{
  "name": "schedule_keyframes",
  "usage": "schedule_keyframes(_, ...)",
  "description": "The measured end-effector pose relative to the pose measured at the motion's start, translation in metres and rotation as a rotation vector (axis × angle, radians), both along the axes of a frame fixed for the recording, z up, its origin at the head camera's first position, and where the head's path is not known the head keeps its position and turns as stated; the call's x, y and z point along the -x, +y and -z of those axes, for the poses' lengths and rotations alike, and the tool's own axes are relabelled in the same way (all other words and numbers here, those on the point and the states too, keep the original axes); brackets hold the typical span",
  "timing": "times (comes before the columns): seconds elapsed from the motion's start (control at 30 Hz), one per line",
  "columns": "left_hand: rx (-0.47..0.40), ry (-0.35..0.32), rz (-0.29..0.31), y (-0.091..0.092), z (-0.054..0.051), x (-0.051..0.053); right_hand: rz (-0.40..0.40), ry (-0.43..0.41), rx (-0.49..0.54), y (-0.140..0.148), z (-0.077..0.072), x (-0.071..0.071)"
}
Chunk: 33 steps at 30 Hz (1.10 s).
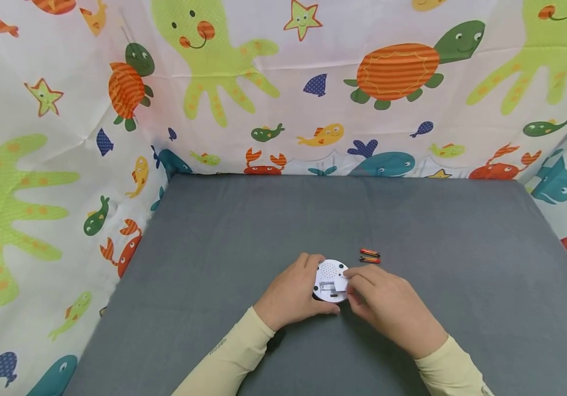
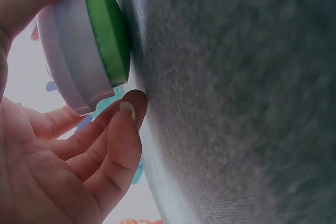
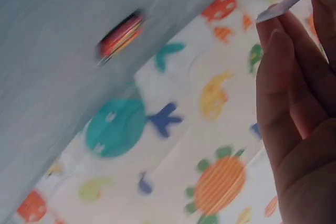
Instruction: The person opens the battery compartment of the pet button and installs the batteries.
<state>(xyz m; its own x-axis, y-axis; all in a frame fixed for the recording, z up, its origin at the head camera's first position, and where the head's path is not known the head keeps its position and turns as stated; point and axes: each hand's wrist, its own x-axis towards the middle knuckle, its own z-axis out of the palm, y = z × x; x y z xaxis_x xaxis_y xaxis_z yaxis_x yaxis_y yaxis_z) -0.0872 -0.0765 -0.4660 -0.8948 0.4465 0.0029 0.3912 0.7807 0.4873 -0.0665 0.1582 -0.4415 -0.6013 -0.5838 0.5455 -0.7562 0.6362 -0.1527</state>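
Note:
A round white device [image 1: 330,269] with a grid of small holes lies underside up, its battery compartment [image 1: 328,286] partly uncovered. My left hand [image 1: 290,291] holds it by the rim from the left. In the left wrist view the white casing [image 2: 73,45] has a green face [image 2: 107,38] turned toward the table. My right hand [image 1: 392,302] pinches a small white battery cover [image 1: 341,284] over the right part of the device. That cover [image 3: 283,7] shows edge-on between thumb and fingers in the right wrist view.
Two red and black batteries [image 1: 369,253] lie side by side just beyond the right hand. A grey cloth [image 1: 243,231] covers the table. White fabric [image 1: 273,104] printed with sea animals hangs along the back and sides.

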Motion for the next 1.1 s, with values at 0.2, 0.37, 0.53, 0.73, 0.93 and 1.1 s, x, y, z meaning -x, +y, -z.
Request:
schedule_keyframes(0.2,0.024,-0.024,-0.033,-0.008,-0.002,0.013,0.177,0.035,-0.037,0.041,0.015,0.013)
schedule_keyframes(0.37,0.032,-0.060,-0.062,-0.013,-0.005,0.019,0.303,-0.061,-0.113,0.065,0.028,0.019)
schedule_keyframes(0.53,0.026,-0.066,-0.075,-0.014,-0.006,0.021,0.355,-0.169,-0.155,0.070,0.026,0.023)
schedule_keyframes(0.73,0.037,-0.054,-0.081,-0.013,-0.007,0.022,0.341,-0.246,-0.153,0.046,0.019,0.050)
schedule_keyframes(0.93,0.057,-0.043,-0.063,-0.007,-0.003,0.020,0.310,-0.263,-0.174,0.021,0.028,0.070)
schedule_keyframes(1.1,0.036,-0.049,-0.038,0.001,-0.004,0.023,0.324,-0.209,-0.159,0.023,0.035,0.070)
